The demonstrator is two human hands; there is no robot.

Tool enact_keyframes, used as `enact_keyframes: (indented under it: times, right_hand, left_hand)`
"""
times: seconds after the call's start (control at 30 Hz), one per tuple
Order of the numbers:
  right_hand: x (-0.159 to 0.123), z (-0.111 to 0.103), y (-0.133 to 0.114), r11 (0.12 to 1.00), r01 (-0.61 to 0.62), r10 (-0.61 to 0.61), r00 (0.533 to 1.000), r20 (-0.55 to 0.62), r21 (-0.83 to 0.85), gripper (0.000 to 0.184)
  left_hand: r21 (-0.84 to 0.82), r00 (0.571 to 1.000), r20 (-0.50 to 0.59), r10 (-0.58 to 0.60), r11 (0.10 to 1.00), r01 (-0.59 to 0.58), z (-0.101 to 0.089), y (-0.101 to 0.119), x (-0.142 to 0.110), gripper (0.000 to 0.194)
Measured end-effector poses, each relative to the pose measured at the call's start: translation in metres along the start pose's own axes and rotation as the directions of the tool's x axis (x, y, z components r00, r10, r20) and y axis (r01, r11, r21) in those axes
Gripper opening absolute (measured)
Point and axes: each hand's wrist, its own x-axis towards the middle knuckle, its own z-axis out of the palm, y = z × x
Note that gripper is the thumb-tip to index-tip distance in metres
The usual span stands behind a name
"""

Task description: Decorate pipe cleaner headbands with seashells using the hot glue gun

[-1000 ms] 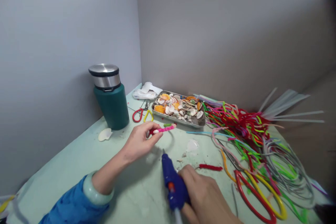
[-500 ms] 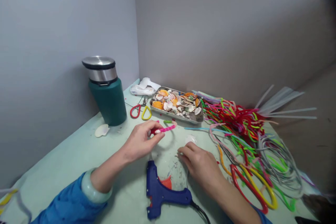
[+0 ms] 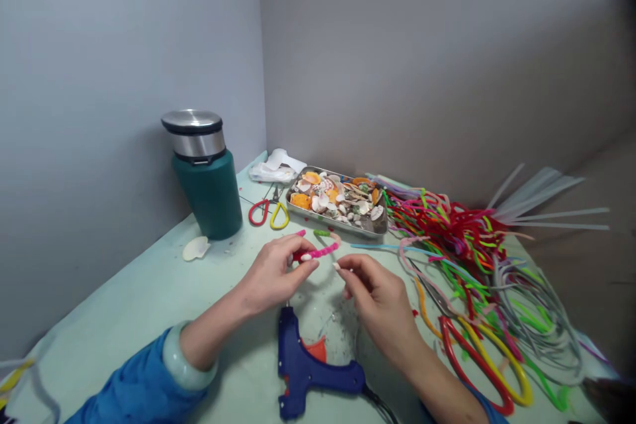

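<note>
Left hand pinches curled pink fuzzy pipe cleaner steady; right hand, fingertips together, closing beside it; blue plastic glue gun lies flat on table

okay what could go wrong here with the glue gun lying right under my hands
1. The blue glue gun lies on its side between your forearms, nozzle toward the left hand; a wrist could brush the tip, which may be hot.
2. The right hand pinches something small I cannot make out; it might slip as it nears the pink pipe cleaner.
3. The gun's cord runs under your right forearm and could snag.
</note>
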Motion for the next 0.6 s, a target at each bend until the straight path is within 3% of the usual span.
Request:
enact_keyframes:
  times: [0.13,0.27,0.43,0.6]
  right_hand:
    - [0.003,0.007,-0.008,0.983,-0.105,0.113,0.993,-0.042,0.152,0.02]
    - [0.003,0.015,-0.008,0.981,-0.108,0.123,0.989,-0.084,0.163,0.018]
    - [0.002,0.02,-0.007,0.996,-0.053,0.064,0.987,-0.147,0.073,0.015]
    - [0.003,0.023,-0.007,0.992,0.079,-0.098,0.973,-0.207,-0.097,0.013]
  left_hand:
    - [0.002,1.0,0.009,0.011,1.0,-0.011,0.001,0.0,0.0,0.014]
    - [0.006,1.0,0.011,0.004,1.0,-0.004,0.002,0.002,-0.001,0.013]
    - [0.002,1.0,0.013,-0.008,1.0,0.008,0.002,0.005,-0.001,0.013]
    - [-0.012,1.0,0.011,-0.015,1.0,0.016,0.003,0.005,-0.001,0.012]
